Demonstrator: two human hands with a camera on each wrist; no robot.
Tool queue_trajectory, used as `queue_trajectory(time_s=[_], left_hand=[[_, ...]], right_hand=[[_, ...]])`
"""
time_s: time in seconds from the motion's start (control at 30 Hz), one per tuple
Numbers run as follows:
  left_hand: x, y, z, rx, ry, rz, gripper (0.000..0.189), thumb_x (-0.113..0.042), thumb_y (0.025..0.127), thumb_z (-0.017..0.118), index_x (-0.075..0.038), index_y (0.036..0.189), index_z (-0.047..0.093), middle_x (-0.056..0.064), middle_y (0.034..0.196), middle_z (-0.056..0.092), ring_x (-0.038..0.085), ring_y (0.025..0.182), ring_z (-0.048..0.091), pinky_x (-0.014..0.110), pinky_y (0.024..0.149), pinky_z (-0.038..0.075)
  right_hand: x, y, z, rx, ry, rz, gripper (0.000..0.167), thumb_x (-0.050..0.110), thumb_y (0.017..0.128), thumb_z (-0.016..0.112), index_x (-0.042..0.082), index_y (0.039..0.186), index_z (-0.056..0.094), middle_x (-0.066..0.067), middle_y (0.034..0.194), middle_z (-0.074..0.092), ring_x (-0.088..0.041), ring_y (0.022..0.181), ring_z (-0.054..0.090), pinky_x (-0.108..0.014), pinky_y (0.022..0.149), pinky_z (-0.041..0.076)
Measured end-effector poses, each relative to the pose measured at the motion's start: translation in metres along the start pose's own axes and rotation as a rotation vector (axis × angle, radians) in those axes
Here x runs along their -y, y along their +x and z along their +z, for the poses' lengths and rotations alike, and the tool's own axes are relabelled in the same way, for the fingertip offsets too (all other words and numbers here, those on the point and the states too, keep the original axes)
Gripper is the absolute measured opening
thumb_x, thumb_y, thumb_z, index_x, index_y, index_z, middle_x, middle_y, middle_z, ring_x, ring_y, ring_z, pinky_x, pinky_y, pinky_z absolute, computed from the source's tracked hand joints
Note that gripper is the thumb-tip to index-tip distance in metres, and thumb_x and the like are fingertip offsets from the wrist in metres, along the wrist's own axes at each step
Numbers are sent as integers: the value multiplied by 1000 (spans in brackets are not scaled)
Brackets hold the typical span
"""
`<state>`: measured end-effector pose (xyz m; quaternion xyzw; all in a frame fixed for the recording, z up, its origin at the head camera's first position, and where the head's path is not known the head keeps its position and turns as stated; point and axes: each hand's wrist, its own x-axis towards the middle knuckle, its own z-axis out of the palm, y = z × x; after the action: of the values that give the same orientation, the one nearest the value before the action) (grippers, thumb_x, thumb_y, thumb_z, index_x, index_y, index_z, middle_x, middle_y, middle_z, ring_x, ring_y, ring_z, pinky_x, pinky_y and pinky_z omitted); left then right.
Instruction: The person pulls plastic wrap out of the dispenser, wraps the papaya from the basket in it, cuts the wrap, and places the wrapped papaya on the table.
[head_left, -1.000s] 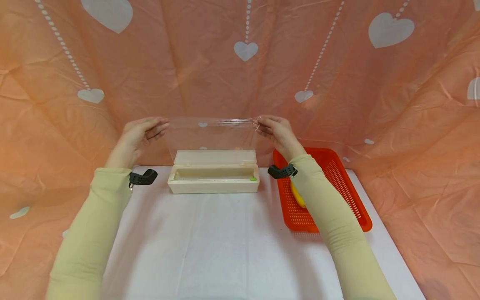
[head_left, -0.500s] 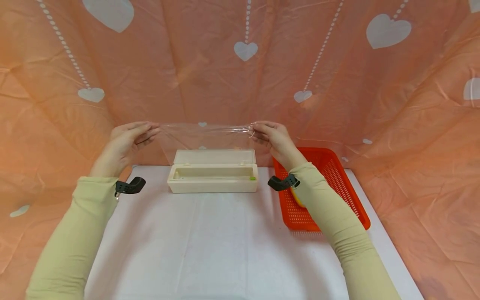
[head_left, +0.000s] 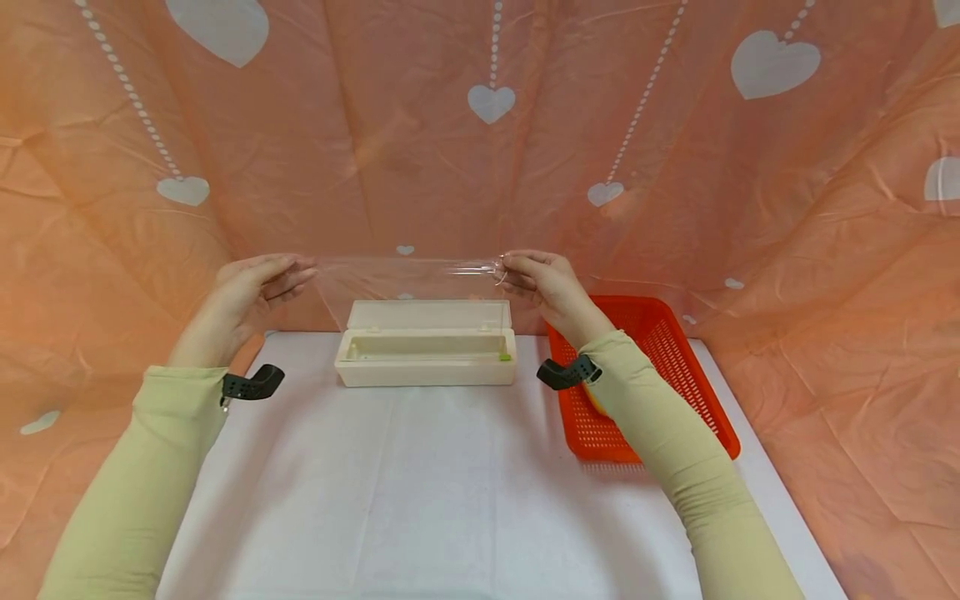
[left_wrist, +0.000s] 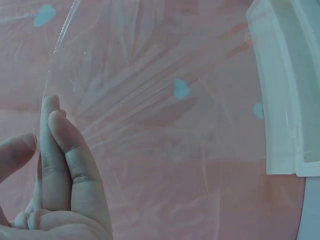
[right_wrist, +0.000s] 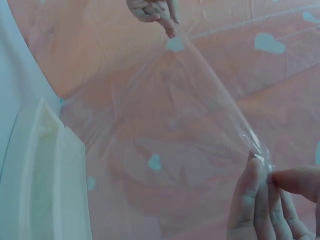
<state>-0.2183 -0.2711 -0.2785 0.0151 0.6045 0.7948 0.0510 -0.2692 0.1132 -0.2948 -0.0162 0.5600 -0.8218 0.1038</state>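
Observation:
A sheet of clear plastic wrap (head_left: 405, 268) is stretched between my two hands above the far part of the table. My left hand (head_left: 243, 296) pinches its left corner; in the left wrist view, folds in the wrap (left_wrist: 145, 110) fan out from the fingertips. My right hand (head_left: 551, 287) pinches the right end, where the wrap (right_wrist: 255, 145) is bunched and shiny between thumb and fingers. Below the sheet stands a cream wrap dispenser box (head_left: 427, 375), its lid (head_left: 429, 315) raised at the back. The wrap reaches down toward this box. A green slider (head_left: 505, 357) sits at its front right.
A red-orange perforated basket (head_left: 611, 454) stands on the right of the white-covered table (head_left: 427, 483), partly behind my right forearm. Inside it is a yellow thing (head_left: 595, 404), mostly hidden. A peach curtain with hearts (head_left: 420, 150) hangs behind and at both sides.
Both hands have come lower. My left hand has moved out to the left and the right hand slightly left, widening the gap, with the wrap still stretched between them.

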Motion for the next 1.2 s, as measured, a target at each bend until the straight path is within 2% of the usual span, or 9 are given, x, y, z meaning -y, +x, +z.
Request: queue_trajectory(time_s=[0.1, 0.2, 0.33, 0.47, 0.57, 0.7, 0.93, 1.07, 1.2], left_hand=[[5, -8, -1, 0, 4, 0, 16, -16, 94, 63, -9, 105, 72, 2, 100, 72, 12, 93, 68, 24, 82, 52], [13, -20, -3, 19, -8, 3, 14, -14, 94, 61, -8, 101, 73, 3, 97, 72, 13, 89, 69, 24, 78, 54], [30, -42, -11, 105, -13, 9, 16, -7, 97, 56, -6, 102, 71, 6, 98, 72, 15, 90, 69, 25, 79, 54], [56, -64, -20, 172, 67, -14, 19, -3, 98, 52, -7, 104, 70, 6, 101, 72, 15, 91, 69, 26, 80, 55], [80, -77, -28, 172, 165, -79, 17, -5, 99, 52, -8, 105, 67, 4, 101, 72, 15, 92, 69, 27, 80, 55], [115, -89, -39, 148, 251, -201, 18, -11, 98, 55, -2, 112, 62, 1, 101, 71, 14, 93, 68, 28, 81, 54], [172, -95, -50, 104, 214, -386, 24, -16, 97, 58, 3, 110, 63, 7, 99, 71, 16, 91, 69, 32, 83, 54], [202, -95, -53, 74, 199, -432, 29, -13, 97, 57, 12, 112, 58, 12, 96, 71, 21, 90, 69, 35, 83, 54], [227, -98, -55, 61, 207, -473, 29, -8, 97, 55, 17, 112, 55, 16, 95, 70, 25, 89, 69, 36, 81, 55]], right_hand=[[-4, -9, 1, -3, -23, 3, 14, 6, 92, 63, -2, 104, 65, -9, 86, 69, -16, 73, 68, -32, 79, 56], [-13, -23, 0, -8, -58, 23, 19, 10, 93, 64, -2, 107, 65, -8, 88, 70, -16, 75, 67, -30, 78, 56], [-35, -50, -3, 9, -100, 42, 24, 13, 93, 63, -4, 111, 62, -8, 89, 70, -16, 77, 68, -31, 78, 56], [-67, -81, -9, 31, -95, 59, 20, 11, 94, 62, -5, 106, 61, -10, 87, 69, -19, 78, 68, -31, 77, 56], [-94, -99, -13, 36, -91, 90, 18, 11, 94, 61, -4, 104, 62, -10, 86, 69, -19, 77, 67, -32, 76, 57], [-130, -113, -18, 21, -92, 131, 17, 13, 93, 61, -2, 99, 63, -10, 83, 68, -19, 74, 66, -33, 73, 57], [-180, -118, -43, 34, -166, 220, 31, 22, 93, 62, -7, 104, 61, -11, 84, 68, -20, 74, 67, -36, 75, 57], [-203, -116, -65, 101, -215, 290, 33, 18, 94, 61, -12, 106, 59, -8, 85, 69, -18, 76, 69, -36, 79, 56], [-222, -113, -86, 172, -240, 368, 26, 13, 95, 58, -12, 104, 60, -13, 88, 70, -22, 80, 70, -40, 80, 55]])
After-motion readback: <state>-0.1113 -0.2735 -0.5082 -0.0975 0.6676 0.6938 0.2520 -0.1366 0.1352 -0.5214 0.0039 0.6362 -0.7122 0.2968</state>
